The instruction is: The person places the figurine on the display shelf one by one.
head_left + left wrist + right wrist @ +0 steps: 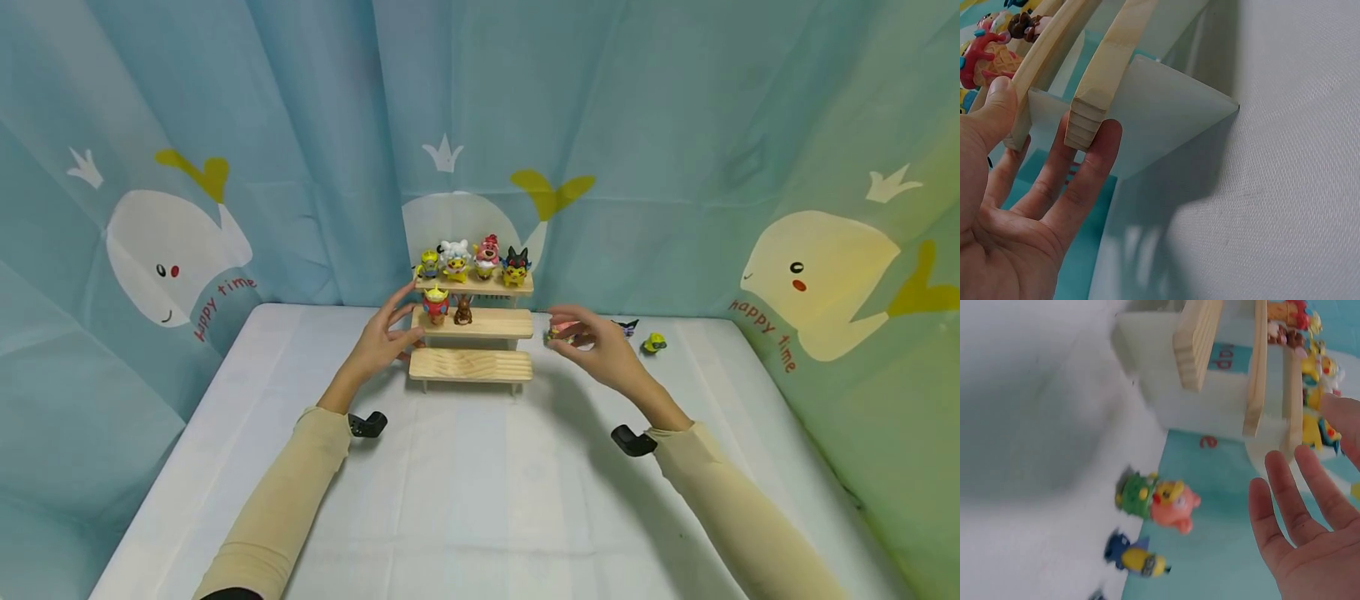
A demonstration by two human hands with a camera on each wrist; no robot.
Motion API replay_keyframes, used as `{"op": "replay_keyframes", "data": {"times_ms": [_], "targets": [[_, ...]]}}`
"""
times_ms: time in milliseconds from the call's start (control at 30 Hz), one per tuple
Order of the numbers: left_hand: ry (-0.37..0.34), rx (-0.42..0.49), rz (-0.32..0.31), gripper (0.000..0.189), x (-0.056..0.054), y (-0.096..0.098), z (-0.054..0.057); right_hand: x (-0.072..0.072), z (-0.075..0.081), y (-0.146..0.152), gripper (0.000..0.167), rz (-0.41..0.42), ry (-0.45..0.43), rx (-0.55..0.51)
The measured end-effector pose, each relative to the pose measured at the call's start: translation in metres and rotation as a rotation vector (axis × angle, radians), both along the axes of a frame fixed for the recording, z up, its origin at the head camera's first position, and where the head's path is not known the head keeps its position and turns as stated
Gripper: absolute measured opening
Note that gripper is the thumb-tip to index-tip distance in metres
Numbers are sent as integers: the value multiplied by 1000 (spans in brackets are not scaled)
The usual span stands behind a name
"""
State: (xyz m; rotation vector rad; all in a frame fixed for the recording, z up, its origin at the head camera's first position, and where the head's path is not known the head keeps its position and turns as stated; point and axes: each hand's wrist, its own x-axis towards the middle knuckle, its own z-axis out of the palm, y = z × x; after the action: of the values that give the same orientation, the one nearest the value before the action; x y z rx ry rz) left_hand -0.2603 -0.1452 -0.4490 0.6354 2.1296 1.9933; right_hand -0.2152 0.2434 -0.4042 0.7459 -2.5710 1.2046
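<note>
I hold the left arm [281, 492] and the right arm [742, 508] stretched forward. On the left hand [372, 340], the thumb [999, 106] and fingers [1082, 187] are spread; the right hand [603, 354] shows gently bent fingers, its thumb standing apart.

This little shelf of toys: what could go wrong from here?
The left hand holds the shelf by one end, so a jolt might topple the top-row toys. Its thumb is close to the red toy and could nudge it. The right hand, near the pink-and-green toy, might knock that over.
</note>
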Motion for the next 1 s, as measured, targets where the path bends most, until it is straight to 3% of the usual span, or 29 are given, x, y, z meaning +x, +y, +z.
{"op": "replay_keyframes", "data": {"times_ms": [267, 500, 600, 1000], "targets": [[2, -6, -1, 78, -2, 1, 3, 11, 3, 36, 49, -108, 27, 18], [12, -3, -4, 78, -2, 1, 2, 39, 25, 53, 45, -176, 47, -13], [10, -10, 0, 78, -2, 1, 1, 47, 28, 63, 45, -218, 42, -17], [3, -10, 4, 77, -4, 0, -3, 37, -3, 120, 46, -324, 28, -16]]}}
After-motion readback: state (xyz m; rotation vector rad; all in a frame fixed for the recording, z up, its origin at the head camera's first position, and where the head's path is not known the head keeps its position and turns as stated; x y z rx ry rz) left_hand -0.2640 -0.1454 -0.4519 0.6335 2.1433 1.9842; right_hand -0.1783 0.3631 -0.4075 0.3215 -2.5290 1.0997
